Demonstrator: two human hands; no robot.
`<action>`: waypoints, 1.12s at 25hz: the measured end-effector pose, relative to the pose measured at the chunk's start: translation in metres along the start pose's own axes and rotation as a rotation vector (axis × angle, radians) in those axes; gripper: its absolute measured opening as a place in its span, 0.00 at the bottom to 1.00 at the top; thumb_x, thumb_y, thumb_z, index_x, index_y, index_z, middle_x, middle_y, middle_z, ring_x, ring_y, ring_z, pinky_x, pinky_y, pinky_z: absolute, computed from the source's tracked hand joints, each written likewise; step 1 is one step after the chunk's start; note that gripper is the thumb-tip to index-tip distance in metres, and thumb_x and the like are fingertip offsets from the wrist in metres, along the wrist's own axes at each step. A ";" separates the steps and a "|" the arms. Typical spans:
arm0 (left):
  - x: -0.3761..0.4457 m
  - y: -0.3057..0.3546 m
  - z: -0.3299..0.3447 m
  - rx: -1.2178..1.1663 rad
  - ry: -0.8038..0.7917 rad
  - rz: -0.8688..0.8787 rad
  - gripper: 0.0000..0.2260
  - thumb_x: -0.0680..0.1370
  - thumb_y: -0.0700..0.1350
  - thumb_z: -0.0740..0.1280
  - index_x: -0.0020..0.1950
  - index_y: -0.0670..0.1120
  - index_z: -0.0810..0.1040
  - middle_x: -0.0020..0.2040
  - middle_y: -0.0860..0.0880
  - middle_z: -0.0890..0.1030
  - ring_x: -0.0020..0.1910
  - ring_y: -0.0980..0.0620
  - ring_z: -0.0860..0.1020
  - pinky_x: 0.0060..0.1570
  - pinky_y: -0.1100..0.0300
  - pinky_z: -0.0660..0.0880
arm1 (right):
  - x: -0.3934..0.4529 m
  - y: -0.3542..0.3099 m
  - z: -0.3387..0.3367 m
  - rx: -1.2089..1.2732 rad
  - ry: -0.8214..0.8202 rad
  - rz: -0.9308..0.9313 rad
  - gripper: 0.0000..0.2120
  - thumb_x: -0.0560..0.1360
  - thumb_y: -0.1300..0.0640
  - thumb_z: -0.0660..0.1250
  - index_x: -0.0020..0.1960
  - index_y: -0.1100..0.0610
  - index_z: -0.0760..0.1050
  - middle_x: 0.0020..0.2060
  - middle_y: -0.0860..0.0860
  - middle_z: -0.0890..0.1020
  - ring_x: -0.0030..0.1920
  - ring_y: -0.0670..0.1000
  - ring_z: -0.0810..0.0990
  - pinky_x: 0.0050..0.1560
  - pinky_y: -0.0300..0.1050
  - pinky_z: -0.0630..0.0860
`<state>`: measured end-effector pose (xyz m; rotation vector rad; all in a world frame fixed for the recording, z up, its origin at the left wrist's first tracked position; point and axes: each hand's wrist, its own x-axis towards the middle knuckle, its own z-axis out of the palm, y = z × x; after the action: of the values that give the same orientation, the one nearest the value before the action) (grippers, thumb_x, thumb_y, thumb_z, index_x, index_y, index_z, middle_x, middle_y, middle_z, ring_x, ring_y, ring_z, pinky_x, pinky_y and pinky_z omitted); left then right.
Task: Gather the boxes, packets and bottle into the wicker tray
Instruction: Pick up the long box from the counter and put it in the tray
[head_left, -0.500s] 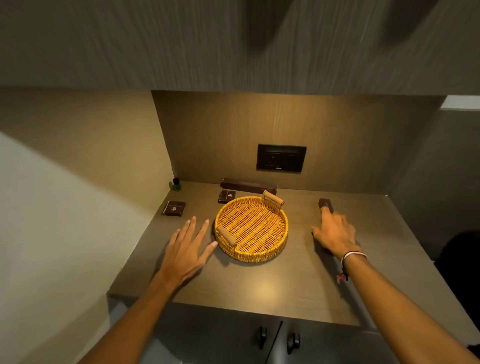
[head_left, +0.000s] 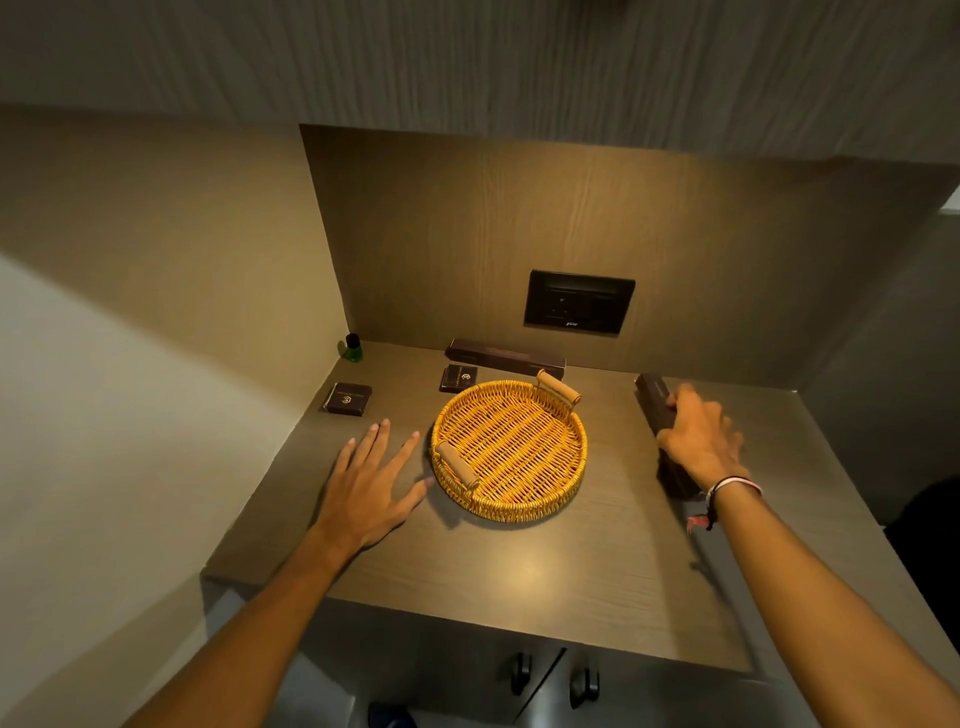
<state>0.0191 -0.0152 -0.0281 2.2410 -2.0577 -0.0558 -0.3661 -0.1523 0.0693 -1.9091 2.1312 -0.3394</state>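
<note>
A round wicker tray (head_left: 524, 506) with two wooden handles sits empty mid-counter. My left hand (head_left: 371, 483) lies flat on the counter left of it, fingers spread, thumb near the rim. My right hand (head_left: 701, 441) is curled over a long dark box (head_left: 655, 397) to the tray's right; the box's near end is hidden under the hand. Behind the tray lies another long dark box (head_left: 504, 358). A small dark packet (head_left: 458, 378) sits just behind the rim, and a second dark packet (head_left: 347, 399) lies at the far left. A small green bottle (head_left: 352, 348) stands in the back left corner.
The counter (head_left: 519, 577) is a wooden shelf in a niche, walled at left and back. A black socket panel (head_left: 578, 309) is set in the back wall. An overhead cabinet hangs above. Cupboard doors with dark handles (head_left: 550, 680) are below the front edge.
My right hand has closed around the long dark box on the right. My left hand has stayed flat beside the tray.
</note>
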 end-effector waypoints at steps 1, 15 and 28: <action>0.000 -0.001 0.003 0.008 0.005 -0.001 0.38 0.73 0.74 0.39 0.80 0.58 0.48 0.82 0.43 0.52 0.81 0.45 0.51 0.75 0.48 0.45 | -0.001 -0.006 -0.007 0.055 0.042 -0.035 0.20 0.72 0.61 0.71 0.62 0.53 0.71 0.54 0.62 0.80 0.54 0.67 0.80 0.51 0.59 0.77; 0.003 -0.004 0.009 -0.002 0.027 0.007 0.38 0.73 0.74 0.41 0.80 0.58 0.48 0.82 0.44 0.51 0.81 0.45 0.50 0.76 0.48 0.45 | -0.034 -0.098 0.026 -0.104 -0.076 -0.501 0.21 0.77 0.59 0.70 0.69 0.53 0.72 0.59 0.58 0.81 0.57 0.62 0.81 0.52 0.61 0.80; 0.001 -0.002 0.004 -0.032 0.023 0.002 0.40 0.72 0.75 0.39 0.80 0.58 0.48 0.82 0.45 0.50 0.81 0.46 0.49 0.75 0.49 0.43 | -0.031 -0.095 0.030 -0.051 0.106 -0.541 0.17 0.79 0.51 0.68 0.66 0.54 0.76 0.57 0.56 0.75 0.57 0.56 0.73 0.52 0.51 0.77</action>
<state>0.0206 -0.0161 -0.0322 2.2103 -2.0332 -0.0614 -0.2639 -0.1322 0.0751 -2.5298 1.6551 -0.5002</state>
